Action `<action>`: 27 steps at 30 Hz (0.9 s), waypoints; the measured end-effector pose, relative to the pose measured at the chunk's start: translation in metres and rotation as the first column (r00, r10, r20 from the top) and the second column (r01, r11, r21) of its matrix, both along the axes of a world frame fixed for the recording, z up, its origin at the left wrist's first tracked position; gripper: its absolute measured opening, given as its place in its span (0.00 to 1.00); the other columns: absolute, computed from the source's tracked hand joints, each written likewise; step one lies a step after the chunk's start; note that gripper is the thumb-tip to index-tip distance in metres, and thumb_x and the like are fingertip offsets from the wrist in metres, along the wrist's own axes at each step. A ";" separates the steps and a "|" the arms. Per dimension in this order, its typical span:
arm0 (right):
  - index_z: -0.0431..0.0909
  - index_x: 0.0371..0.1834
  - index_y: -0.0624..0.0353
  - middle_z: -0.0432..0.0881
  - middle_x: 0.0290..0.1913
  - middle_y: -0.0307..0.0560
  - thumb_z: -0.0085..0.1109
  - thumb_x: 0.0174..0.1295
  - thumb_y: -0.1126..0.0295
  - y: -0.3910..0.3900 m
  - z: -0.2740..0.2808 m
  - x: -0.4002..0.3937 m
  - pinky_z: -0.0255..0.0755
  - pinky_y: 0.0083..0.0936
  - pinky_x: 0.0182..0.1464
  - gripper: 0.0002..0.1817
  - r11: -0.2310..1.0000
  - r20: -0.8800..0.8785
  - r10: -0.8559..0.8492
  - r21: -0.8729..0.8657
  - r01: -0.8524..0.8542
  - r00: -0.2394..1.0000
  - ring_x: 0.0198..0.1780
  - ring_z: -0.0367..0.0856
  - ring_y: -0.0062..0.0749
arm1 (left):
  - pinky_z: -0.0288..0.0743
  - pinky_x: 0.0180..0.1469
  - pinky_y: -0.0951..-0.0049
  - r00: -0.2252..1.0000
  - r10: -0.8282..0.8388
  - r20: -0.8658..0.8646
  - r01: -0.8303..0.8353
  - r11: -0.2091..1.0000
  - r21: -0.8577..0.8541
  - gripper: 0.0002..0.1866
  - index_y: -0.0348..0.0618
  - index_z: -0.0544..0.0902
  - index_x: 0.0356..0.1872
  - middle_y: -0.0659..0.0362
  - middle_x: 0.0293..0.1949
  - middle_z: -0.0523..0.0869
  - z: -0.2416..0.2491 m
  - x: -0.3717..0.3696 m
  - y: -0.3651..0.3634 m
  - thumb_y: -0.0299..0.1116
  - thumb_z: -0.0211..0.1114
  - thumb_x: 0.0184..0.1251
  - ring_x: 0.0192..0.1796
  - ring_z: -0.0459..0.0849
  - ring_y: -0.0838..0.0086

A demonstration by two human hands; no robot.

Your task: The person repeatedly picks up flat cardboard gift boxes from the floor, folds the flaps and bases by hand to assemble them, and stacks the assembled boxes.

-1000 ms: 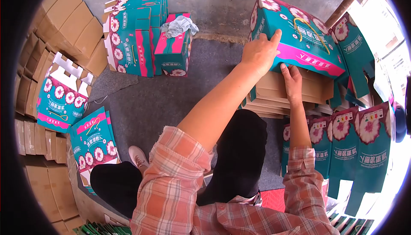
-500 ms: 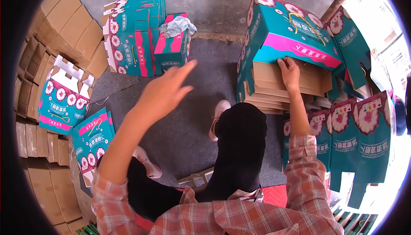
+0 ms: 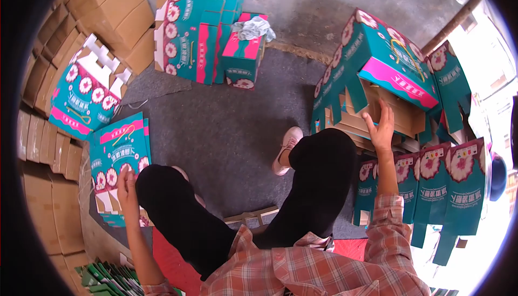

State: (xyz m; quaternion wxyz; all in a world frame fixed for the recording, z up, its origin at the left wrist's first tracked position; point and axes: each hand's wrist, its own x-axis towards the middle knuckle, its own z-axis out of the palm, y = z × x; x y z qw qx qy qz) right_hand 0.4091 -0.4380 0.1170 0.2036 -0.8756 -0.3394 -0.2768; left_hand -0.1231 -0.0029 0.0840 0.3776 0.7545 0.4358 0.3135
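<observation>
At the lower left, my left hand (image 3: 127, 191) is over the lower part of a flat teal and pink printed carton (image 3: 120, 153), beside my knee; whether it touches the carton I cannot tell. My right hand (image 3: 382, 126) has its fingers spread and holds nothing. It is just in front of the open end of the large teal box (image 3: 396, 61) with a yellow cord handle, at the right. Brown cardboard shows inside that end, and a teal flap (image 3: 356, 95) hangs at its left side.
Flat teal cartons (image 3: 189, 31) and a small box (image 3: 241, 64) topped by a crumpled cloth (image 3: 253, 28) stand at the back. Brown cartons (image 3: 54, 209) line the left. More printed panels (image 3: 464, 182) stand at the right. A pole (image 3: 453, 21) leans behind the large box.
My left hand has moved down and left to the flat carton. My right hand has come off the large box's end and spread its fingers. The teal flap now hangs down, and the view has shifted.
</observation>
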 end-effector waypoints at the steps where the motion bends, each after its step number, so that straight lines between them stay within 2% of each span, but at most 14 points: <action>1: 0.66 0.63 0.62 0.72 0.58 0.59 0.65 0.56 0.57 0.000 0.001 -0.005 0.63 0.42 0.61 0.34 1.000 -0.001 0.021 -0.006 -0.021 1.000 0.60 0.68 0.54 | 0.69 0.57 0.72 1.000 0.021 -0.001 -0.021 1.000 -0.006 0.21 0.36 0.71 0.60 0.51 0.53 0.79 -0.026 -0.015 0.009 0.38 0.51 0.74 0.54 0.78 0.67; 3: 0.67 0.63 0.61 0.71 0.59 0.58 0.65 0.56 0.57 0.006 0.003 -0.016 0.63 0.43 0.62 0.34 0.998 0.031 0.038 -0.058 -0.036 0.999 0.60 0.68 0.55 | 0.66 0.61 0.71 0.989 0.115 -0.089 -0.106 0.989 0.099 0.19 0.35 0.72 0.59 0.52 0.52 0.80 -0.079 -0.050 0.019 0.33 0.50 0.73 0.56 0.77 0.65; 5: 0.69 0.61 0.61 0.72 0.59 0.58 0.64 0.57 0.59 0.010 -0.004 -0.017 0.62 0.42 0.62 0.30 0.991 0.068 0.007 -0.134 0.002 0.998 0.61 0.68 0.54 | 0.65 0.62 0.69 0.995 0.061 -0.074 -0.049 0.988 0.145 0.19 0.35 0.72 0.59 0.49 0.52 0.80 -0.109 -0.070 0.003 0.29 0.47 0.70 0.57 0.76 0.61; 6: 0.71 0.59 0.62 0.73 0.58 0.57 0.63 0.59 0.60 0.014 -0.007 -0.017 0.62 0.42 0.62 0.27 0.994 0.040 0.010 -0.106 -0.006 0.999 0.61 0.69 0.53 | 0.68 0.59 0.66 0.953 0.130 -0.273 -0.132 0.991 0.012 0.20 0.34 0.71 0.59 0.45 0.51 0.79 -0.104 -0.065 -0.019 0.26 0.44 0.67 0.56 0.77 0.56; 7: 0.73 0.57 0.63 0.75 0.57 0.57 0.62 0.60 0.61 0.017 -0.007 -0.018 0.62 0.41 0.63 0.24 0.997 0.011 0.012 -0.079 -0.012 1.000 0.61 0.70 0.52 | 0.72 0.53 0.63 0.963 0.168 -0.211 -0.084 0.930 0.359 0.21 0.36 0.71 0.60 0.44 0.49 0.80 -0.153 -0.085 -0.019 0.25 0.44 0.65 0.51 0.79 0.52; 9: 0.75 0.54 0.64 0.77 0.54 0.57 0.57 0.64 0.65 0.021 0.000 -0.022 0.64 0.39 0.62 0.18 0.999 0.023 0.044 -0.005 -0.044 0.999 0.58 0.72 0.50 | 0.74 0.44 0.66 0.998 0.068 0.006 -0.068 0.996 -0.061 0.17 0.36 0.72 0.56 0.48 0.43 0.81 -0.143 -0.080 -0.046 0.25 0.49 0.66 0.42 0.80 0.60; 12: 0.75 0.51 0.67 0.79 0.51 0.52 0.51 0.69 0.69 0.047 0.025 -0.039 0.70 0.33 0.56 0.14 0.982 -0.074 0.127 0.149 -0.115 0.989 0.52 0.78 0.41 | 0.75 0.43 0.67 0.993 0.118 0.001 -0.115 0.969 -0.221 0.15 0.33 0.76 0.49 0.50 0.36 0.83 -0.226 -0.118 -0.054 0.32 0.59 0.66 0.40 0.83 0.64; 13: 0.75 0.51 0.68 0.79 0.50 0.51 0.49 0.70 0.70 0.060 0.037 -0.050 0.72 0.31 0.54 0.13 0.968 -0.146 0.158 0.216 -0.124 0.977 0.50 0.79 0.37 | 0.76 0.44 0.67 0.990 0.133 -0.053 -0.140 0.979 -0.149 0.17 0.32 0.77 0.48 0.50 0.36 0.84 -0.275 -0.138 -0.055 0.35 0.61 0.64 0.40 0.83 0.64; 17: 0.76 0.50 0.67 0.80 0.44 0.49 0.50 0.69 0.72 0.121 0.092 -0.101 0.73 0.27 0.50 0.11 0.942 -0.323 0.329 0.045 -0.333 0.887 0.46 0.80 0.33 | 0.76 0.48 0.66 0.925 0.310 -0.220 -0.377 0.823 -0.425 0.19 0.30 0.78 0.46 0.49 0.37 0.85 -0.302 -0.161 -0.061 0.38 0.63 0.62 0.44 0.84 0.62; 18: 0.76 0.50 0.67 0.80 0.44 0.49 0.50 0.69 0.72 0.138 0.096 -0.115 0.73 0.27 0.50 0.11 0.940 -0.329 0.332 0.036 -0.340 0.884 0.46 0.80 0.33 | 0.76 0.43 0.68 0.895 0.357 -0.266 -0.444 0.761 -0.473 0.18 0.30 0.78 0.45 0.51 0.34 0.84 -0.323 -0.171 -0.053 0.37 0.62 0.63 0.39 0.84 0.65; 19: 0.76 0.49 0.67 0.80 0.43 0.51 0.52 0.67 0.73 0.154 0.099 -0.129 0.73 0.27 0.48 0.11 0.898 -0.350 0.389 -0.062 -0.435 0.852 0.44 0.80 0.34 | 0.77 0.37 0.69 0.862 0.398 -0.315 -0.507 0.691 -0.515 0.17 0.30 0.79 0.44 0.53 0.32 0.84 -0.307 -0.164 -0.045 0.37 0.60 0.63 0.35 0.84 0.67; 20: 0.76 0.49 0.66 0.80 0.42 0.52 0.53 0.66 0.73 0.166 0.099 -0.136 0.73 0.28 0.47 0.11 0.837 -0.377 0.440 -0.157 -0.524 0.815 0.43 0.80 0.35 | 0.71 0.23 0.76 0.833 0.521 -0.185 -0.502 0.572 -0.648 0.13 0.34 0.81 0.40 0.59 0.25 0.80 -0.289 -0.156 -0.046 0.34 0.58 0.63 0.24 0.78 0.76; 23: 0.76 0.48 0.66 0.80 0.39 0.53 0.55 0.63 0.74 0.189 0.070 -0.139 0.72 0.29 0.45 0.12 0.731 -0.481 0.466 -0.263 -0.629 0.742 0.40 0.80 0.39 | 0.59 0.16 0.81 0.730 0.682 -0.031 -0.502 0.506 -0.701 0.09 0.38 0.81 0.35 0.64 0.21 0.75 -0.300 -0.152 -0.019 0.32 0.57 0.63 0.18 0.70 0.84; 27: 0.76 0.48 0.65 0.80 0.39 0.54 0.57 0.61 0.74 0.193 0.046 -0.131 0.73 0.32 0.43 0.12 0.645 -0.634 0.326 -0.394 -0.655 0.702 0.40 0.81 0.41 | 0.61 0.19 0.82 0.638 0.764 0.091 -0.482 0.490 -0.726 0.07 0.40 0.80 0.34 0.66 0.21 0.73 -0.311 -0.147 0.030 0.30 0.55 0.63 0.20 0.69 0.84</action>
